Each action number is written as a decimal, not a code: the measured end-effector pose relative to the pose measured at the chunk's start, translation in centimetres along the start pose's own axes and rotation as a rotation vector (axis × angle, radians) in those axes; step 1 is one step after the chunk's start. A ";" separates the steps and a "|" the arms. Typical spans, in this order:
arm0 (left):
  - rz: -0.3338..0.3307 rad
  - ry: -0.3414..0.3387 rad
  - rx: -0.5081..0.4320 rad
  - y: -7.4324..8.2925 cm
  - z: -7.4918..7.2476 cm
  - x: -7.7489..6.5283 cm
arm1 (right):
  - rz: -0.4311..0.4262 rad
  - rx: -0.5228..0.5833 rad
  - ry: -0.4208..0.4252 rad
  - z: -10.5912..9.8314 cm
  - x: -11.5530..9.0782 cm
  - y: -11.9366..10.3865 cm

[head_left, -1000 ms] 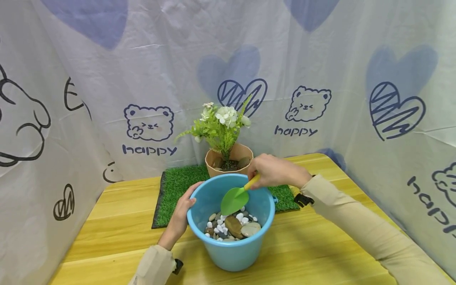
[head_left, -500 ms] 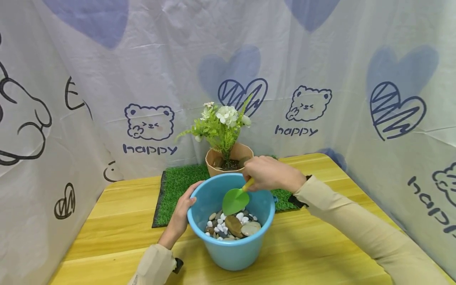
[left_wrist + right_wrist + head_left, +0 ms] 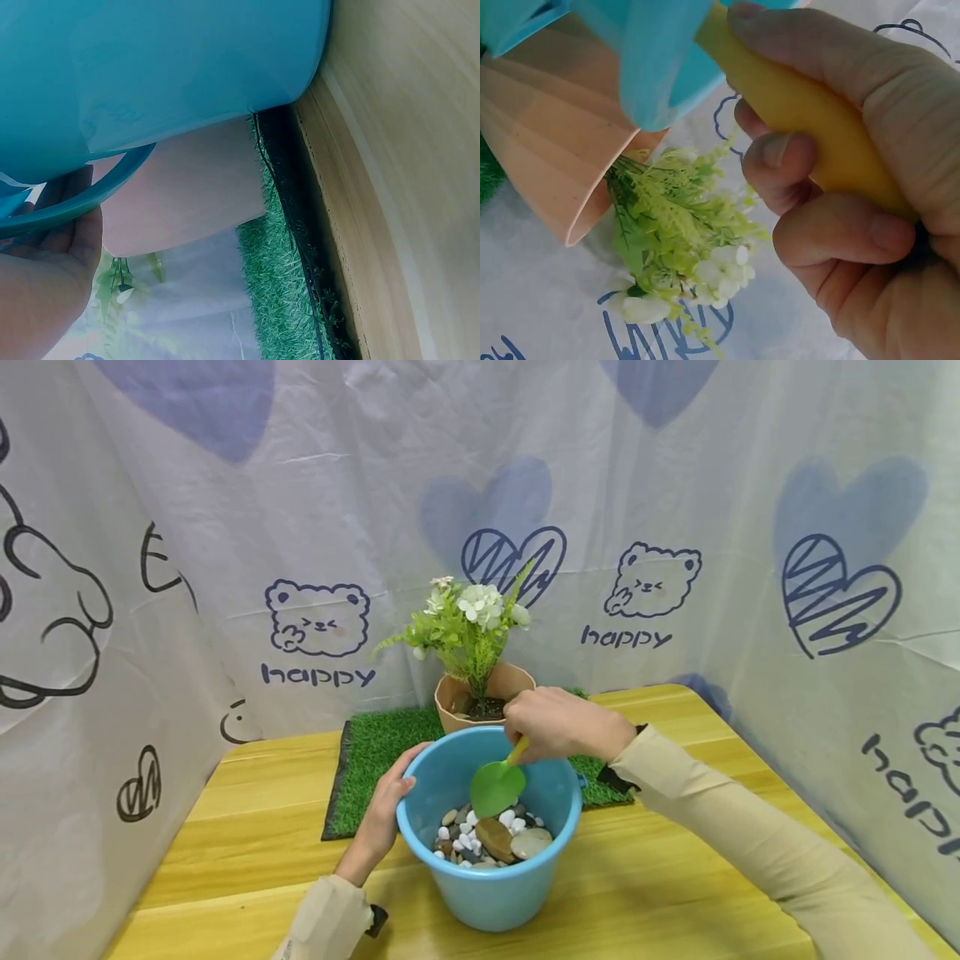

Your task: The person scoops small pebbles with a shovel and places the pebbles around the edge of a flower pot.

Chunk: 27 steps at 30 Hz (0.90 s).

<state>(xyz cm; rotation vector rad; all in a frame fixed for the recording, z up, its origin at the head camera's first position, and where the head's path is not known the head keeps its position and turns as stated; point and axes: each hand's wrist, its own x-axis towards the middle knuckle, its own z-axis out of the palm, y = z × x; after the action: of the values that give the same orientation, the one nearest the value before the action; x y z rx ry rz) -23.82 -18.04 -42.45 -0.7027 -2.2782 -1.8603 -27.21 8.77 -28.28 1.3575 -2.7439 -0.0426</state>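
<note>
A light-blue bucket [image 3: 491, 906] stands upright on the table, holding white pebbles [image 3: 467, 843], grey ones and larger flat stones [image 3: 495, 841]. My left hand [image 3: 385, 800] grips its left rim, thumb over the edge and fingers along the outside. In the left wrist view, that hand [image 3: 56, 277] lies behind a curved blue strip of the bucket [image 3: 165, 75]. My right hand [image 3: 562, 724] holds a small hand trowel [image 3: 497, 788] over the far right rim. Its green blade points down, the tip overlapping the stones. The right wrist view shows fingers curled round the yellow handle [image 3: 802, 112].
Behind the bucket, a peach flowerpot [image 3: 453, 702] with white flowers [image 3: 480, 606] and green leaves sits on an artificial grass mat [image 3: 378, 768]. Under everything is a yellow wooden table [image 3: 247, 835]. A printed white curtain [image 3: 360, 468] encloses the back and sides.
My right hand has shifted left with the trowel, whose handle now stands steeper and whose blade sits slightly lower and further right. The left hand and bucket stay in place.
</note>
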 end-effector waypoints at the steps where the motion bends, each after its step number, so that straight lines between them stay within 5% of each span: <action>1: -0.001 0.000 0.000 0.0 0.0 0.0 | -0.001 0.014 -0.016 0.0 0.1 0.1; 14: 0.011 -0.012 -0.006 0.1 0.0 0.1 | 0.065 0.246 -0.205 -0.1 1.2 2.3; 27: 0.030 -0.006 -0.006 0.1 0.1 0.2 | 0.041 0.272 -0.271 -0.1 1.3 2.2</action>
<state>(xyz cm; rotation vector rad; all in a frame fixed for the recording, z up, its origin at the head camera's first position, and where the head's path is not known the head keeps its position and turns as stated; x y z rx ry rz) -23.91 -17.87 -42.37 -0.7404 -2.2544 -1.8547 -29.74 9.10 -27.99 1.4534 -3.0959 0.1686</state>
